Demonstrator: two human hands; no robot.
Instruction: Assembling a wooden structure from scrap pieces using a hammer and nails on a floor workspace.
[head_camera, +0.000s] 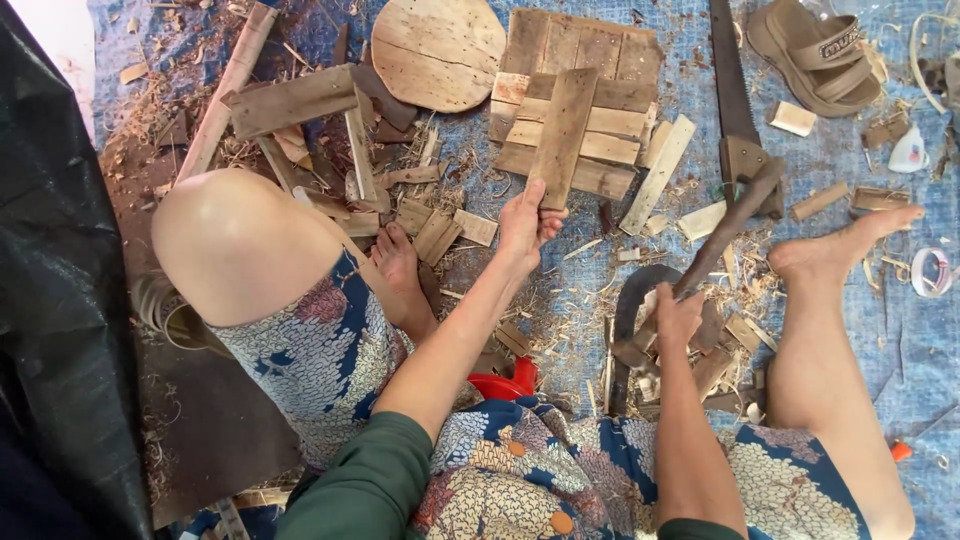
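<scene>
My left hand grips the near end of a flat wooden slat, which lies over a stack of similar planks. My right hand is closed around the wooden handle of a curved chopping blade; the handle rises toward the upper right and the dark blade curves down to the left of the hand. Both hands are over a blue tarp strewn with chips and shavings. I sit with my bent left knee and right foot either side of them.
A round wooden disc lies at the top centre. A handsaw rests right of the planks, a brown sandal at top right. Loose offcuts lie at the left, a tape roll at the right edge, black sheeting on the far left.
</scene>
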